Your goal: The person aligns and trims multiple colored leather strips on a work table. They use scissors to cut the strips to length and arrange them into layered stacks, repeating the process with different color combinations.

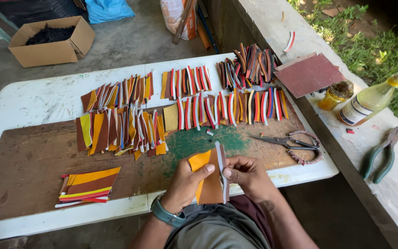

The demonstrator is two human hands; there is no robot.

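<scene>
An open cardboard box (51, 41) sits on the concrete floor beyond the table's far left corner, filled with dark, black scraps. On the concrete ledge to the right stand a small jar (336, 94) of amber liquid and a clear bottle (371, 99) lying tilted, holding yellowish liquid.

At the near edge of the white table (33, 99), about its middle, the left hand (185, 182) and the right hand (249, 175) hold a small stack of flat pieces (210, 177) upright between them: an orange-yellow one, a brown one and a thin white-edged strip. The left thumb and fingers pinch the stack's left side; the right thumb and forefinger pinch its right edge. A teal watch is on the left wrist.

A worn brown board (28, 166) with a green patch covers most of the table. Along its far edge lie rows of cut strips (130, 124) in brown, yellow, orange, red, white and blue, overlapping like shingles. A neat pile of wider layered pieces (88, 186) lies near the near left corner. Scissors (291, 143) with cord-wrapped handles rest near the right edge. A dark red sheet (307, 74) overlaps the far right corner, and green-handled pliers (383, 157) lie on the ledge.
</scene>
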